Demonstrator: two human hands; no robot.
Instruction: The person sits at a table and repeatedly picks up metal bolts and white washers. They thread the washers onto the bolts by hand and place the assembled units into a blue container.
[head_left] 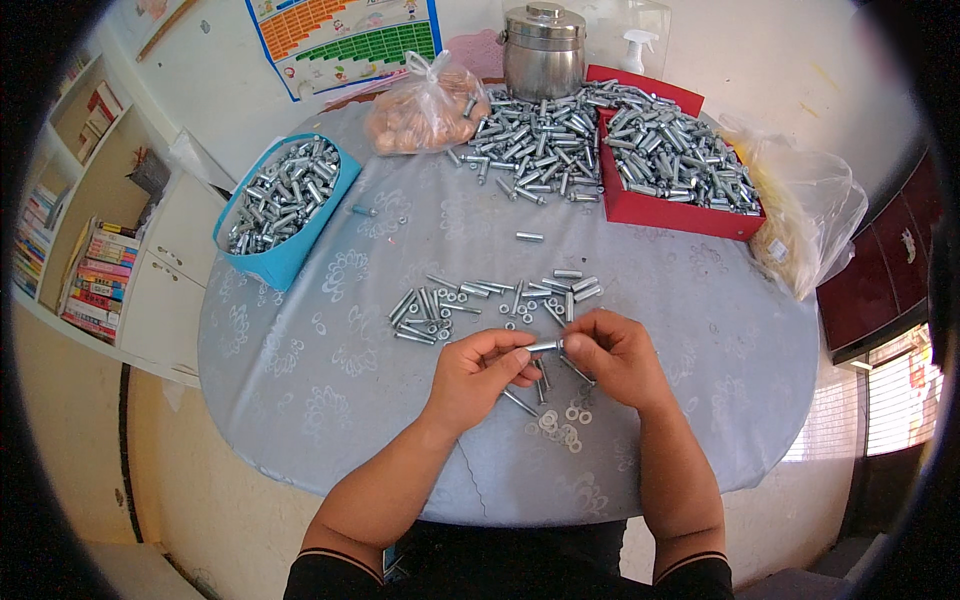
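Note:
Over the near middle of the table, my left hand (478,372) pinches a silvery expansion bolt (543,346) between thumb and fingers. At the bolt's right end my right hand (613,362) has its thumb and fingers closed, partly hiding that end. Just beyond my hands lie loose long bolts (410,337), small nuts (510,310) and metal sleeves (585,284). A few more bolts (520,403) rest below and between my hands. Nearer to me, flat pale washers (568,432) lie in a loose cluster. One sleeve (529,237) sits apart, farther back.
A blue bin (325,222) of bolt assemblies stands at left. At the back are a heap of assemblies (535,140), a filled red box (680,217), a steel pot (543,55), a bag of round brownish things (420,115), and another clear bag (815,210) at right. The tablecloth (330,400) is grey.

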